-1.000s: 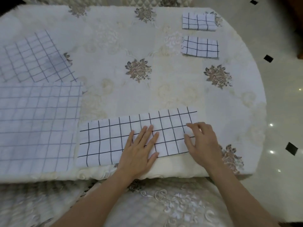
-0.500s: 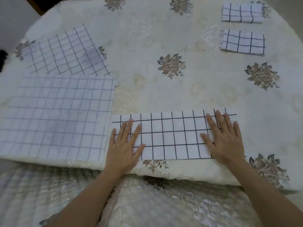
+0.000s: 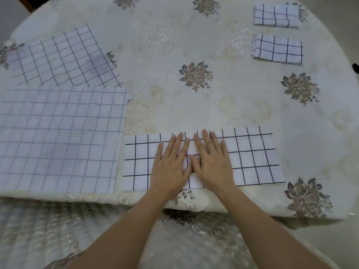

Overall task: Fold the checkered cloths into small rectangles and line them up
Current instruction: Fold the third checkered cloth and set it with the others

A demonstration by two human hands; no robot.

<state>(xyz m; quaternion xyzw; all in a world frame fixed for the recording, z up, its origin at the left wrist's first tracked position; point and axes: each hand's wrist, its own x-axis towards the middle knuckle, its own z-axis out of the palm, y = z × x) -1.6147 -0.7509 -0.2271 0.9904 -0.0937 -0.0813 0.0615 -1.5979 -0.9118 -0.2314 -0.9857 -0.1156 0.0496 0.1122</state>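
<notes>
Pressing flat side by side, the left hand (image 3: 171, 167) and right hand (image 3: 211, 164), fingers straight and gripping nothing, smooth the half-folded white black-gridded cloth strip (image 3: 252, 160) at lower centre, probably to set its crease.

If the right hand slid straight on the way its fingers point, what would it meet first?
Nothing, it seems: past the cloth strip under the right hand lies only bare tablecloth; the folded cloths sit off to the right.

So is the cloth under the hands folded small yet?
No. The cloth is a long flat strip, far longer than the nearer folded rectangle.
</notes>
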